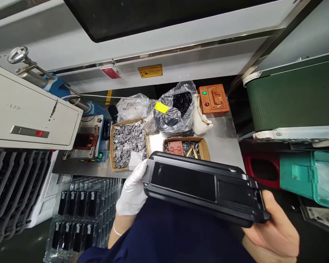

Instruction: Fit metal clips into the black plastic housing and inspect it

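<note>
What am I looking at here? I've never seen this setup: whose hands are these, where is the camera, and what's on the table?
This is one picture from a camera worn on a person's head, looking forward and down, so you see through their eyes. There is no robot; the hands are the person's own. The left hand, in a white glove, and the bare right hand hold a flat black casing between them. Beyond it, a stainless steel table carries a cardboard tray of small grey metal parts, a second cardboard tray with an orange-red piece and brass-coloured pieces, a plastic bag of black parts, and an orange box with a green light. Clear trays of black parts sit at lower left.
</note>
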Demonstrator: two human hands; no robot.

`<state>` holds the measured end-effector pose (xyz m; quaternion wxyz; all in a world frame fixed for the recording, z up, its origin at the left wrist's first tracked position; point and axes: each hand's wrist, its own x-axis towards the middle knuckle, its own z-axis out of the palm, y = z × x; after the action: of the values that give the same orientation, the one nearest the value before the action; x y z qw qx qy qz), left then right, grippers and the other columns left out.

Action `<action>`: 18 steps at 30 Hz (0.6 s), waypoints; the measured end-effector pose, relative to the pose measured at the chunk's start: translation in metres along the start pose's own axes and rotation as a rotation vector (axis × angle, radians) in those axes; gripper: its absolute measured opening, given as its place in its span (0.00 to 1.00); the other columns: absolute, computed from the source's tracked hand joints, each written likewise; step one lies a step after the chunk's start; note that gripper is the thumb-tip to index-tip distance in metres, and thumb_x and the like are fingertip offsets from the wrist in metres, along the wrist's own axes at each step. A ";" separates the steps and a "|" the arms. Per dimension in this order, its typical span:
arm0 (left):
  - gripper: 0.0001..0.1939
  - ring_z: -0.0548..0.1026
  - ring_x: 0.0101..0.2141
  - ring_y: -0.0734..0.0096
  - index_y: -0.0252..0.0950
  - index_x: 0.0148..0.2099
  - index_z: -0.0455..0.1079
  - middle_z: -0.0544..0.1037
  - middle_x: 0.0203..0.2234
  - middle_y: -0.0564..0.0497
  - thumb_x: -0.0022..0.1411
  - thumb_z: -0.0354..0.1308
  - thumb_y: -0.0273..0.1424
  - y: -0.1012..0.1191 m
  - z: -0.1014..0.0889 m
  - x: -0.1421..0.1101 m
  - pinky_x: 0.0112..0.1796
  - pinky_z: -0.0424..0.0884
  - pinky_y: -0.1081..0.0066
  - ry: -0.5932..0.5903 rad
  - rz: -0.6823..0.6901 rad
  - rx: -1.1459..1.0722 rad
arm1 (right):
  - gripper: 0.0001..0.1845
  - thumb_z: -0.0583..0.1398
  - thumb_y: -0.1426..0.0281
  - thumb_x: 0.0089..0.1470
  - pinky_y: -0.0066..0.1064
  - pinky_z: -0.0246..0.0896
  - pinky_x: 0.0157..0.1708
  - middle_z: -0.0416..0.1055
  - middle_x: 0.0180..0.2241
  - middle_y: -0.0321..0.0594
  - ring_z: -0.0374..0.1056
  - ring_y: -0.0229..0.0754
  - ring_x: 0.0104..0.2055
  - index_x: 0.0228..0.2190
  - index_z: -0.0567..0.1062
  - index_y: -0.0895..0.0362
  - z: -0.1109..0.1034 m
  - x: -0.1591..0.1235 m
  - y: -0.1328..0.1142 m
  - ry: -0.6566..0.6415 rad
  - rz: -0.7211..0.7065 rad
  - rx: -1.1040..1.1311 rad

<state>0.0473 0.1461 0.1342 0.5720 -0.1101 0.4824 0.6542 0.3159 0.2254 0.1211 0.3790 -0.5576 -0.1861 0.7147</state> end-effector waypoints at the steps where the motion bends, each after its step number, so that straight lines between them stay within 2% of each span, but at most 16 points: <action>1: 0.08 0.77 0.59 0.58 0.42 0.38 0.84 0.86 0.35 0.53 0.54 0.74 0.33 0.000 0.001 0.001 0.65 0.67 0.66 0.012 0.012 -0.001 | 0.21 0.78 0.49 0.34 0.45 0.68 0.63 0.72 0.19 0.35 0.79 0.53 0.41 0.18 0.77 0.45 0.013 -0.002 -0.005 -0.013 -0.018 -0.002; 3: 0.08 0.74 0.61 0.56 0.41 0.34 0.83 0.85 0.30 0.53 0.50 0.76 0.32 0.002 0.003 0.003 0.67 0.64 0.63 0.029 0.046 -0.007 | 0.23 0.81 0.54 0.27 0.49 0.71 0.60 0.70 0.17 0.34 0.77 0.51 0.32 0.15 0.75 0.45 0.038 -0.007 -0.013 -0.058 -0.029 0.008; 5: 0.11 0.75 0.60 0.54 0.40 0.33 0.82 0.85 0.28 0.53 0.45 0.78 0.31 0.004 0.007 0.005 0.68 0.64 0.62 0.051 0.049 -0.037 | 0.20 0.81 0.59 0.26 0.51 0.72 0.57 0.74 0.20 0.35 0.76 0.49 0.27 0.17 0.77 0.46 0.056 -0.011 -0.017 -0.119 0.029 0.043; 6: 0.12 0.77 0.58 0.54 0.39 0.33 0.82 0.85 0.27 0.53 0.44 0.78 0.31 0.005 0.009 0.006 0.67 0.65 0.62 0.068 0.030 -0.059 | 0.18 0.80 0.61 0.27 0.52 0.72 0.57 0.76 0.22 0.37 0.76 0.50 0.27 0.17 0.77 0.46 0.062 -0.013 -0.018 -0.150 0.071 0.067; 7: 0.12 0.80 0.55 0.55 0.39 0.33 0.81 0.84 0.27 0.54 0.44 0.78 0.30 0.006 0.010 0.008 0.66 0.67 0.62 0.092 0.005 -0.082 | 0.17 0.79 0.61 0.29 0.53 0.71 0.58 0.77 0.23 0.39 0.77 0.52 0.30 0.17 0.77 0.47 0.064 -0.015 -0.018 -0.189 0.108 0.089; 9: 0.08 0.82 0.50 0.60 0.38 0.33 0.80 0.84 0.28 0.56 0.49 0.74 0.27 0.008 0.011 0.011 0.63 0.70 0.65 0.166 -0.031 -0.133 | 0.13 0.76 0.57 0.37 0.55 0.67 0.61 0.79 0.28 0.42 0.79 0.58 0.42 0.21 0.79 0.47 0.063 -0.018 -0.018 -0.278 0.211 0.099; 11: 0.04 0.84 0.44 0.66 0.39 0.35 0.80 0.85 0.29 0.56 0.58 0.65 0.25 0.008 0.009 0.015 0.58 0.74 0.70 0.245 -0.073 -0.185 | 0.19 0.70 0.48 0.46 0.57 0.61 0.65 0.81 0.37 0.45 0.74 0.61 0.55 0.32 0.84 0.48 0.060 -0.021 -0.017 -0.369 0.353 0.103; 12: 0.07 0.84 0.41 0.69 0.39 0.36 0.80 0.85 0.30 0.56 0.62 0.61 0.25 0.006 0.007 0.017 0.55 0.76 0.72 0.257 -0.100 -0.209 | 0.24 0.69 0.44 0.48 0.58 0.58 0.67 0.81 0.42 0.46 0.70 0.62 0.60 0.38 0.84 0.49 0.059 -0.023 -0.017 -0.413 0.419 0.120; 13: 0.09 0.84 0.38 0.70 0.39 0.37 0.80 0.86 0.32 0.56 0.64 0.58 0.25 0.003 0.003 0.021 0.53 0.77 0.74 0.234 -0.121 -0.222 | 0.29 0.68 0.42 0.49 0.57 0.56 0.68 0.79 0.48 0.46 0.66 0.62 0.64 0.42 0.84 0.49 0.059 -0.025 -0.017 -0.457 0.464 0.148; 15: 0.10 0.84 0.36 0.71 0.39 0.37 0.80 0.86 0.34 0.55 0.66 0.57 0.27 -0.006 -0.005 0.029 0.49 0.78 0.75 0.114 -0.144 -0.206 | 0.33 0.68 0.40 0.47 0.56 0.53 0.69 0.75 0.55 0.44 0.61 0.62 0.68 0.47 0.83 0.48 0.062 -0.029 -0.016 -0.554 0.458 0.210; 17: 0.09 0.84 0.36 0.70 0.39 0.37 0.80 0.86 0.34 0.55 0.66 0.58 0.29 -0.018 -0.012 0.037 0.49 0.79 0.74 -0.004 -0.132 -0.161 | 0.31 0.68 0.42 0.50 0.54 0.53 0.69 0.72 0.60 0.42 0.58 0.60 0.70 0.49 0.82 0.45 0.068 -0.032 -0.014 -0.664 0.398 0.221; 18: 0.09 0.83 0.35 0.70 0.39 0.36 0.79 0.86 0.33 0.55 0.66 0.58 0.29 -0.024 -0.015 0.041 0.49 0.79 0.73 -0.024 -0.121 -0.134 | 0.30 0.66 0.42 0.53 0.54 0.54 0.68 0.70 0.61 0.41 0.57 0.59 0.70 0.51 0.81 0.44 0.072 -0.033 -0.013 -0.731 0.365 0.203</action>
<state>0.0488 0.1585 0.0860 0.6075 -0.1693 0.4233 0.6505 0.2558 0.2200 0.1741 0.2083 -0.2509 -0.1352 0.9356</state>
